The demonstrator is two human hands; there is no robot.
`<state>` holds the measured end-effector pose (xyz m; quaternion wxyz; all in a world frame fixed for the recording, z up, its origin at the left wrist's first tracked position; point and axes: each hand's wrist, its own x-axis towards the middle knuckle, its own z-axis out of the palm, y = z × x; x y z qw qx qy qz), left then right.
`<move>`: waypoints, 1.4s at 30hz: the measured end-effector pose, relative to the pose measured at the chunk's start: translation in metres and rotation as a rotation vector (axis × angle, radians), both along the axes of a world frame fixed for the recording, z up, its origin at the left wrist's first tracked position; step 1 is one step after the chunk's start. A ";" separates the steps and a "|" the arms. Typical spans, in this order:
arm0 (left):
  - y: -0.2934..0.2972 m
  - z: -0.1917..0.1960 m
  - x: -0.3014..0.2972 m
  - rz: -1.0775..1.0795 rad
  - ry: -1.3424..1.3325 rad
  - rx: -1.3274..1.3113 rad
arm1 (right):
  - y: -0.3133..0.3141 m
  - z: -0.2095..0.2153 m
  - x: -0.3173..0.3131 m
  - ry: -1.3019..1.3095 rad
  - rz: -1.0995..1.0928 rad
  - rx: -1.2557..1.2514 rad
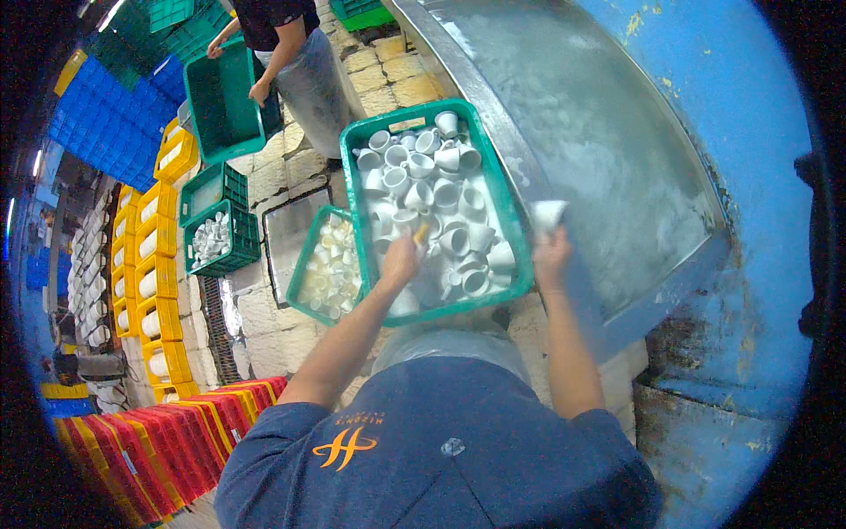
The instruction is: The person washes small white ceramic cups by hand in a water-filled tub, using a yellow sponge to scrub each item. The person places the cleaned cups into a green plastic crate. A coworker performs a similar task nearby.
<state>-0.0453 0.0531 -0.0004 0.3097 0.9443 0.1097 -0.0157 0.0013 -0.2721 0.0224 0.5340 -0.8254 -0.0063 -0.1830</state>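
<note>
A green crate (351, 189) full of white cups (421, 165) stands in front of me, beside the metal edge of a water tank. Over its near left part, my left hand (403, 263) is closed around a small yellowish-brown piece (421, 234), too blurred to name exactly. Just right of the crate, my right hand (552, 256) grips a white cup (548, 213) at the tank's rim. Motion smears this hand and cup a little. Left of the big crate sits a smaller green crate (296, 280) of cream-coloured cup-like pieces.
The tank (608, 167) of cloudy water fills the right side. At upper left a co-worker (291, 62) holds a green crate (251, 146). Another green crate (245, 242) holds small white pieces. Yellow crates (157, 273), red crates (176, 441) and blue crates (106, 123) line the left.
</note>
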 end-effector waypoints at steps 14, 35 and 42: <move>-0.056 0.026 -0.025 -0.345 -0.131 0.174 | -0.245 -0.102 0.014 0.659 -0.279 -0.409; -0.053 0.088 -0.022 -0.012 0.014 -1.084 | 0.019 0.027 0.016 0.575 0.627 0.529; -0.031 0.076 -0.015 -0.167 -0.075 -0.847 | 0.109 0.029 0.011 0.930 0.828 1.470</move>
